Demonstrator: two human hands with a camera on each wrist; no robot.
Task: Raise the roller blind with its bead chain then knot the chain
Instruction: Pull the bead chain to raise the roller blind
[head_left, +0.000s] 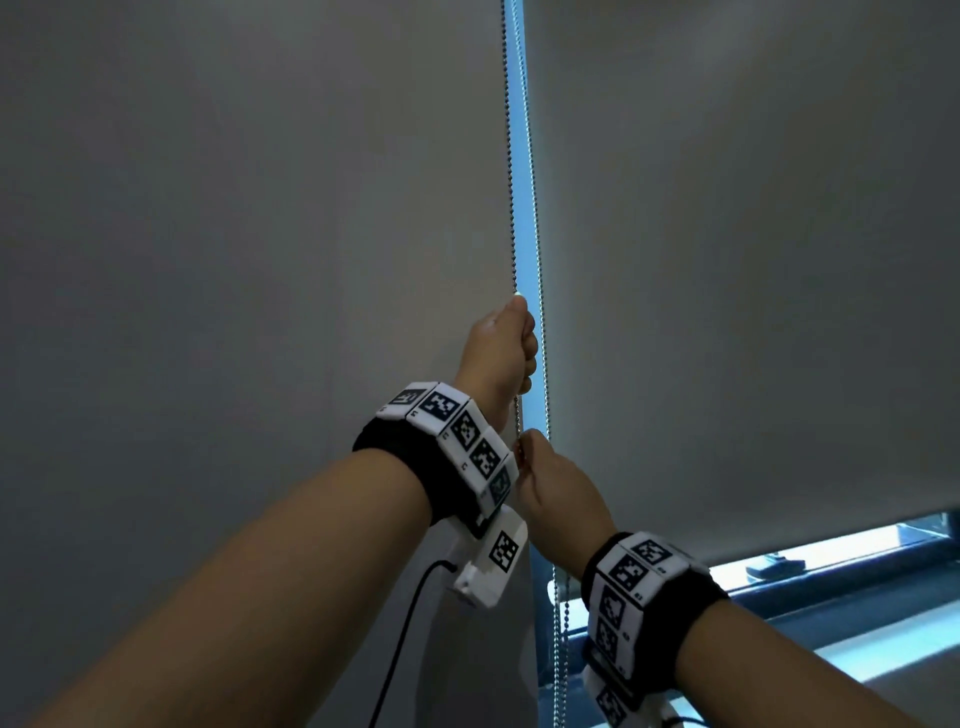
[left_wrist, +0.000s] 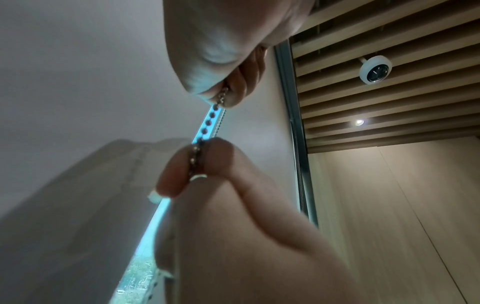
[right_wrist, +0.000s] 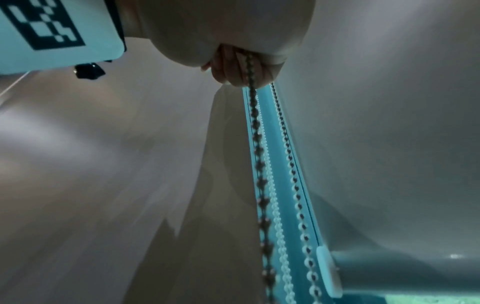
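So two grey roller blinds fill pretty much the whole head view: the left blind and the right blind, with a thin bright strip of window between them running top to bottom at centre frame. The right blind's bottom edge sits at the lower right of the frame, with a band of daylight and a sill showing under it. In the left wrist view there's a slatted wooden ceiling in the upper right, with a dome camera and a small spotlight on it.

The bead chain hangs right in that bright gap, two strands side by side. Nothing blocks it besides the hands themselves.

Left hand is the upper one, centre of the frame, closed in a fist round the left strand, with the chain going in at the top of the fist and coming out below. Right hand is just under it, fingers pinching the same strand between thumb and forefinger. The other strand runs free just to the right of both hands, down past the right wrist to the bottom of the frame. Both wrists wear black bands with marker tiles.
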